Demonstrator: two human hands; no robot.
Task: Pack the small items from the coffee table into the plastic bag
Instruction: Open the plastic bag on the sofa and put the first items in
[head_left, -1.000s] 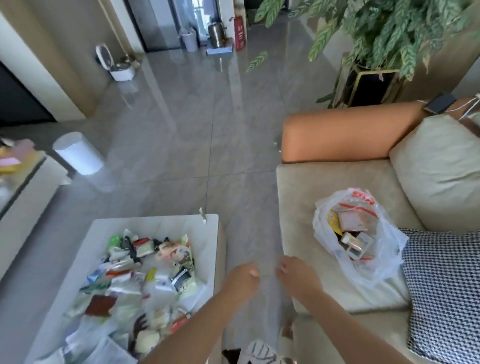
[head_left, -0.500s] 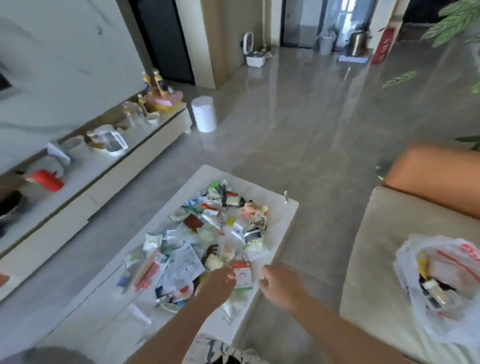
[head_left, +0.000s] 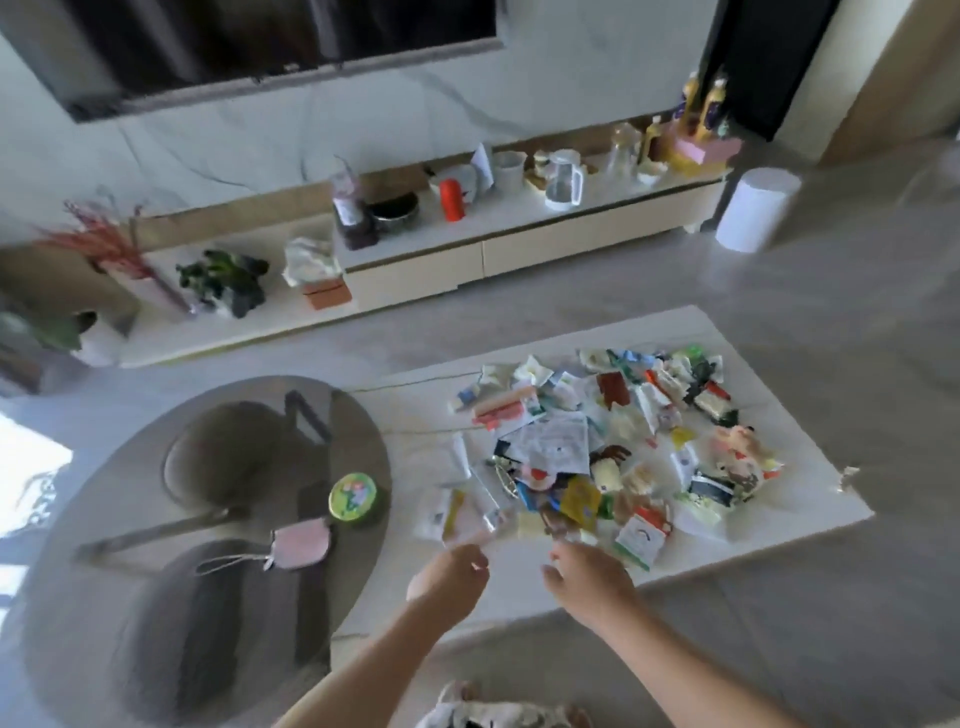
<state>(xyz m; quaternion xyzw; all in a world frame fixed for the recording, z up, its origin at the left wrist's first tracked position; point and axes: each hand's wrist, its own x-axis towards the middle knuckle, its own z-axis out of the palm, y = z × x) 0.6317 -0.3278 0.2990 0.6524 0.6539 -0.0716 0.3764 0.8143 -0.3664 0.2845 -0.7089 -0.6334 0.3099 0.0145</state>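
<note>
A heap of small sachets and packets (head_left: 613, 447) covers the right half of the white coffee table (head_left: 810, 467). Both my hands hover over the table's near edge. My left hand (head_left: 449, 571) hangs with loosely curled fingers just short of a pale sachet (head_left: 441, 512), and I see nothing in it. My right hand (head_left: 589, 577) reaches with relaxed fingers toward the front of the heap, close to a white and red packet (head_left: 641, 535), holding nothing. The plastic bag is out of view. Motion blur softens the picture.
A round grey glass table (head_left: 156, 519) adjoins the coffee table on the left, carrying a green tin (head_left: 353, 496) and a pink pouch (head_left: 301, 543). A low TV cabinet (head_left: 519, 249) with jugs and bottles lines the far wall. A white bin (head_left: 756, 208) stands on the floor.
My view has swung left from the sofa and bag to the coffee table. Both hands moved with it, from above the floor gap to the table's near edge.
</note>
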